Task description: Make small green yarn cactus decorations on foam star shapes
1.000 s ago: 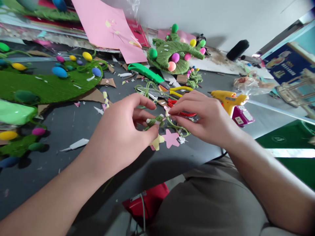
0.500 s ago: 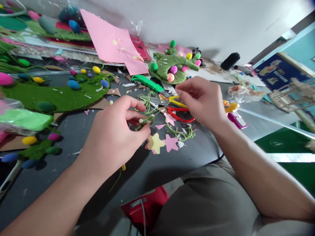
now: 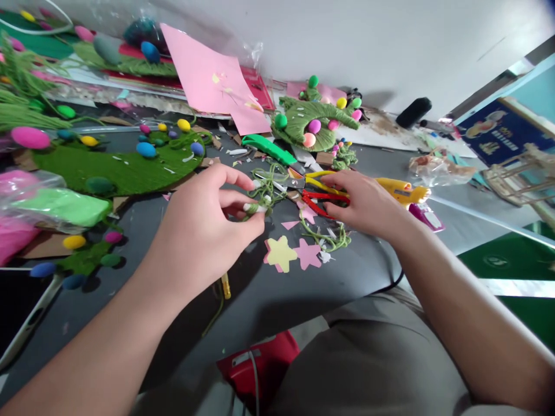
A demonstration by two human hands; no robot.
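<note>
By the bottom edge, a red item [image 3: 264, 361] carries a pale label too small to read. A yellow paper star [image 3: 280, 253] lies at the frame's centre, just beside a pink star [image 3: 309, 254]. Beyond them, your left hand [image 3: 208, 219] pinches a small green yarn piece [image 3: 255, 207] between thumb and fingers; its long axis seems to run across the frame, though your fingertips partly cover it. Right of centre, your right hand [image 3: 368, 202] curves over the handles of scissors [image 3: 296, 183], thumb and fingers parted; you can't tell whether they grip. The blades point left. The pale lettering on the blue board [image 3: 503, 130], upper right, is too blurred to read.
</note>
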